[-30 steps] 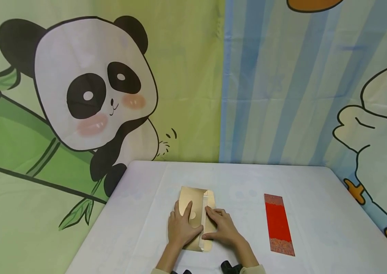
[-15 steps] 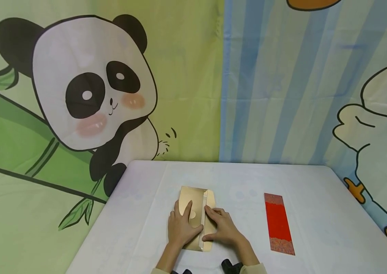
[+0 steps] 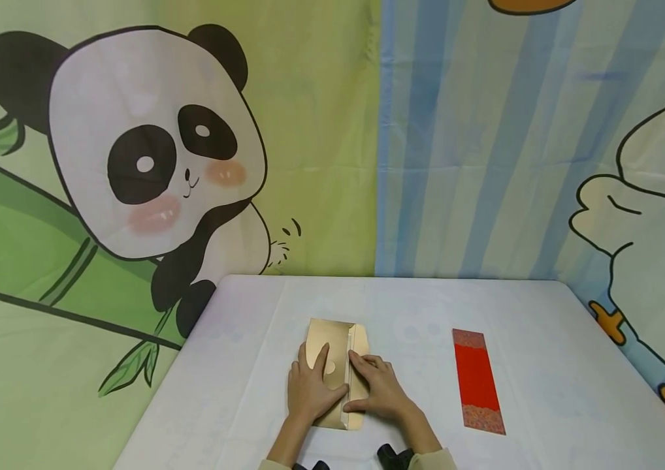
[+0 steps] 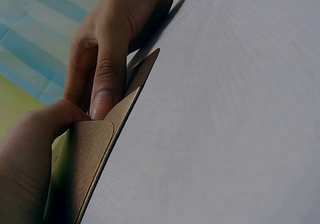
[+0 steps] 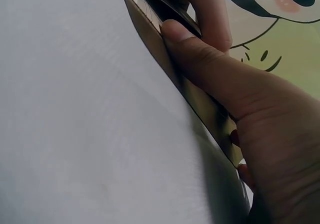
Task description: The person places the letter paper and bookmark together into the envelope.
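Note:
A gold paper envelope [image 3: 332, 333] lies on the white table, with a side flap [image 3: 358, 388] along its right and a pale strip at the fold. My left hand [image 3: 311, 391] rests spread on the envelope's left half, its thumb reaching the fold. On the flap side, my right hand [image 3: 388, 391] presses with thumb and index finger at the fold. From the right wrist, the right thumb [image 5: 200, 54] touches the raised paper edge beside the pale strip. In the left wrist view both thumbs meet at the envelope's bent near end [image 4: 92, 139].
To the right on the table [image 3: 409, 313] lies a flat red paper piece [image 3: 477, 378] with patterned ends. Black wrist devices [image 3: 394, 457] show below the hands. A panda-printed curtain [image 3: 156, 143] and a striped blue one [image 3: 485, 143] stand behind the table.
The right fingertips have edged slightly left at the fold, and the pale strip shows narrower. The left hand stays in place on the envelope. The head view has shifted a little.

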A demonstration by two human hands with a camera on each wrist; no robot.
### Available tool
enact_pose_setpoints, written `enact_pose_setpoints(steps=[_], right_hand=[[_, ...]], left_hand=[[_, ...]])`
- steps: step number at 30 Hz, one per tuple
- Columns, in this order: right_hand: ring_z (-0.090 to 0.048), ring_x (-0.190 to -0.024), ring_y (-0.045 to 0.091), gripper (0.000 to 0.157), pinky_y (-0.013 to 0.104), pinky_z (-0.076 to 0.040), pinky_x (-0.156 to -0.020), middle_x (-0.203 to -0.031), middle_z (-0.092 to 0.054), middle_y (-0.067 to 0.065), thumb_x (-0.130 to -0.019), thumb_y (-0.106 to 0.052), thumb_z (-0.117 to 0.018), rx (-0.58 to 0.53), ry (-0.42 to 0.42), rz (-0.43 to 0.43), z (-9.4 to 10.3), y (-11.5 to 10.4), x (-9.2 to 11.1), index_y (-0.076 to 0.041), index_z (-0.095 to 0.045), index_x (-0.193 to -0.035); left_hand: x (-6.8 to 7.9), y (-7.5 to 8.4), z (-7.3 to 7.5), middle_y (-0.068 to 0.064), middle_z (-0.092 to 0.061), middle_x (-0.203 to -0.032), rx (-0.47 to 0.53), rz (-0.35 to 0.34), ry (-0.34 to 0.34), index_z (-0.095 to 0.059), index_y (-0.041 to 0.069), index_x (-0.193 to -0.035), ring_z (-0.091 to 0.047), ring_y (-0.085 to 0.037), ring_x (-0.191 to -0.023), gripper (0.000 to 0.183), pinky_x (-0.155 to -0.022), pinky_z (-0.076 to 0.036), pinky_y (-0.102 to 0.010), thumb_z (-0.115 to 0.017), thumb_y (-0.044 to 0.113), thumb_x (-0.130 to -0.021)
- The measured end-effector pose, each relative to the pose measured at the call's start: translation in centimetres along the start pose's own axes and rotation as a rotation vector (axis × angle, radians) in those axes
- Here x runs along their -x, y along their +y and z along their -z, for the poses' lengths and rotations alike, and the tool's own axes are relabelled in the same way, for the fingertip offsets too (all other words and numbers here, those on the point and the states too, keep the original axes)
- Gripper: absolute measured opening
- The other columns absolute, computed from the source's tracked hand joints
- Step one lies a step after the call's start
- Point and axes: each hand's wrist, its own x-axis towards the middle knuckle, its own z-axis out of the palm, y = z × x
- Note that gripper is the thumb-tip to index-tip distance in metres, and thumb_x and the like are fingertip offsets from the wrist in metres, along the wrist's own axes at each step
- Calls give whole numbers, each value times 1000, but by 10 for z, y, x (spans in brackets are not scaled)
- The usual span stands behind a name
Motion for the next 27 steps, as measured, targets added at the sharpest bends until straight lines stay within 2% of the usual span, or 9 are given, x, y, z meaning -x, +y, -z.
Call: enact_pose_setpoints(steps=[8,17,21,27], right_hand=[[-35,-123,21,107,46,-30,-93,-139,-45,0,-60,-71,-65,12,1,-5,0,-5,0,-15,-31,-145],[-35,-123,23,107,48,-30,-94,-140,-42,2,-61,-70,-65,5,-18,-5,-1,-2,1,-16,-30,-146],[-35,-124,27,106,50,-31,-94,-141,-39,6,-62,-67,-67,-22,-31,2,-1,-3,0,-15,-29,-146],[-35,-125,26,106,51,-30,-96,-143,-38,4,-61,-66,-68,-20,-27,11,-2,-2,0,-14,-29,-146]], left_hand=[[0,-2,-2,-26,-27,-141,-6,-15,5,-47,22,-137,-41,-25,-77,93,-69,-35,-38,-65,66,-56],[0,-1,-2,-25,-25,-143,3,9,-36,-43,25,-139,-41,-25,-80,93,-72,-35,-37,-64,64,-57],[0,-1,-1,-25,-25,-143,8,13,-37,-43,25,-139,-41,-25,-80,93,-72,-35,-37,-64,63,-57],[0,0,1,-24,-26,-143,-4,15,-36,-44,26,-139,-41,-25,-80,92,-72,-35,-37,-64,64,-57]])
